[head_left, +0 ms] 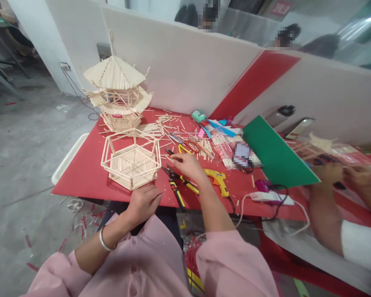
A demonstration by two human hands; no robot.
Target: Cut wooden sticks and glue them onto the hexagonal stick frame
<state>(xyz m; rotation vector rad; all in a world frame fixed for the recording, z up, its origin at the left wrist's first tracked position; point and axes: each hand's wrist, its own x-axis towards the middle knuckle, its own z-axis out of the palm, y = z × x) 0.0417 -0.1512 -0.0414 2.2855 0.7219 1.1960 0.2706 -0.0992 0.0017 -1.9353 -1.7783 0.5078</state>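
Observation:
My left hand rests at the table's front edge, fingers curled together, just below a hexagonal stick frame; whether anything is in it is too small to tell. My right hand reaches over the tools, its fingertips close together by the dark tip of a tool; what they hold, if anything, cannot be made out. Black-and-yellow pliers lie below it, and a yellow glue gun lies to its right. Behind the frame stands a tiered stick pavilion with a pale roof.
Loose sticks are scattered over the red table. Packs of sticks and a green can lie at the back. A green board stands at the right, beside a power strip. Another person's hands are beyond it.

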